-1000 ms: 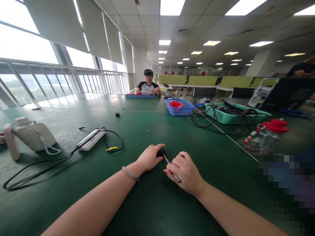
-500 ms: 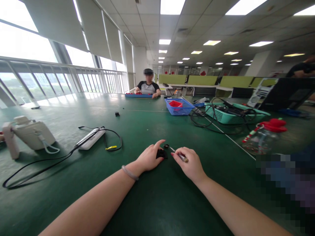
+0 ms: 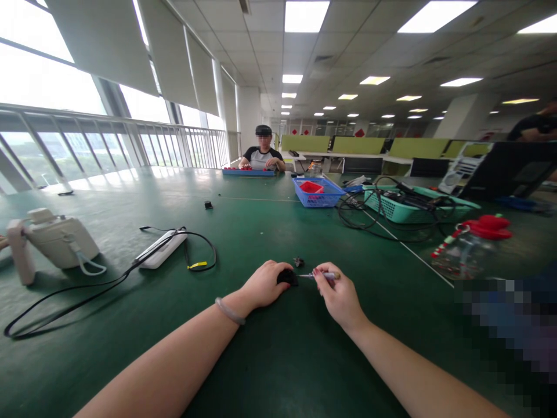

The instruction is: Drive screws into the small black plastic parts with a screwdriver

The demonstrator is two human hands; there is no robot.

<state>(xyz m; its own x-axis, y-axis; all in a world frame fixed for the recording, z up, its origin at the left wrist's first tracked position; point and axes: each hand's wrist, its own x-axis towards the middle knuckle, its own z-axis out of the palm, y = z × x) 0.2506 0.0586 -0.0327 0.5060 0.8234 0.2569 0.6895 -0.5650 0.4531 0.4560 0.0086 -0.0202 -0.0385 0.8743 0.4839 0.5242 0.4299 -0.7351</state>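
1. Green matting covers the long table (image 3: pixel 270 371), which is set in a wide office hall with windows and a railing on the left and rows of ceiling lights overhead.
2. A small black part (image 3: pixel 288 277) is held down on the table by the left hand (image 3: pixel 262 285), whose fingers are curled over it and pressed against it.
3. A thin screwdriver (image 3: pixel 319 275) is pinched between the fingertips of the right hand (image 3: pixel 340 298); its metal tip is pointed left, close to the black part, though contact cannot be made out.
4. A tiny dark piece (image 3: pixel 298 262) is seen lying on the table just behind the black part, apart from both hands.
5. A bracelet (image 3: pixel 230 309) is worn on the left wrist.
6. To the left, a white power strip (image 3: pixel 162 248) is laid with a black cable (image 3: pixel 78 296) looped around it, and a white device (image 3: pixel 54 241) stands further left.
7. To the right, a clear bottle with a red cap (image 3: pixel 472 247) is placed near the table edge.
8. Further back, a blue basket (image 3: pixel 319 191) and a green basket (image 3: pixel 404 206) full of cables are set side by side.
9. At the far end, another person (image 3: pixel 262 152) is seated with both hands at a blue tray (image 3: pixel 249 172).
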